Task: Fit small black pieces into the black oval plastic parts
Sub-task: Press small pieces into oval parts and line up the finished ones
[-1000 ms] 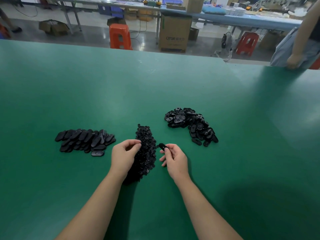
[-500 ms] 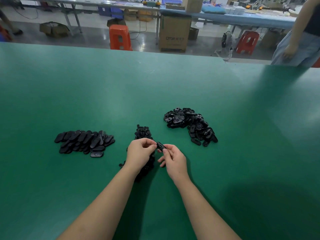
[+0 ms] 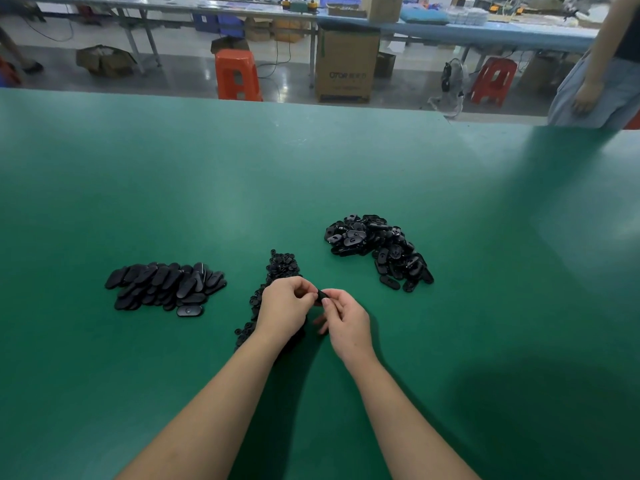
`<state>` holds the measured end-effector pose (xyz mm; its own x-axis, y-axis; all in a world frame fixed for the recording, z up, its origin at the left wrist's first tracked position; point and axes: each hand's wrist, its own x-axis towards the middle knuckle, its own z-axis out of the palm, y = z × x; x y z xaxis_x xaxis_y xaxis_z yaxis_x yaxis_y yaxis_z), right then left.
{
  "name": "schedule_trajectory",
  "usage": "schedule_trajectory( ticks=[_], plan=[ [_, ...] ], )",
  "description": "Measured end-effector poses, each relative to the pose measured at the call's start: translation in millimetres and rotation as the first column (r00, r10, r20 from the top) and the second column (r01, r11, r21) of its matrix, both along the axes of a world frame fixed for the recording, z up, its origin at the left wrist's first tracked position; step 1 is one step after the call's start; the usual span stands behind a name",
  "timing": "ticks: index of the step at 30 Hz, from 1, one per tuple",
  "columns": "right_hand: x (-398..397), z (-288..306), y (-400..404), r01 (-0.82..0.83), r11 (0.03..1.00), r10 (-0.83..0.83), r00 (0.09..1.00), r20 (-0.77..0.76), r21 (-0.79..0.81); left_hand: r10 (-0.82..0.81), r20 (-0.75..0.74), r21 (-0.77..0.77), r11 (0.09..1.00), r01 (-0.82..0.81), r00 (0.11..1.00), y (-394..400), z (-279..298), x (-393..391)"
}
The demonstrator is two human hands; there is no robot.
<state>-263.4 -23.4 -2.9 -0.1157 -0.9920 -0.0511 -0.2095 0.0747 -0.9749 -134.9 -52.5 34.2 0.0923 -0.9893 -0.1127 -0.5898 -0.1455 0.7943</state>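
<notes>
Green bench [image 3: 311, 174] carries three black heaps: stacked ovals [image 3: 162, 285] left of the hands, loose oval parts [image 3: 377, 249] up-right of them, small pieces [image 3: 282, 266] just behind and under the left hand. Piece counts per heap: too many and too overlapped to count. Vs 0.5 s ago: heaps unchanged, both hands almost where they were, still meeting over the small-piece heap. Right hand [image 3: 346, 320] grip pinches one oval part [image 3: 322, 295] at its fingertips. Left hand [image 3: 285, 308] fingers curl against that part; any small piece in its grip is hidden, can't tell.
</notes>
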Motion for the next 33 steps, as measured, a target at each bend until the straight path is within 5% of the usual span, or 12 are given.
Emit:
schedule_trajectory(
  ticks=[33],
  plan=[
    [-2,-7,-3,0.034,0.999,-0.033,0.999,0.043,-0.031,-0.056,0.064,0.008,0.998,0.055,0.996,4,2,-1]
  ],
)
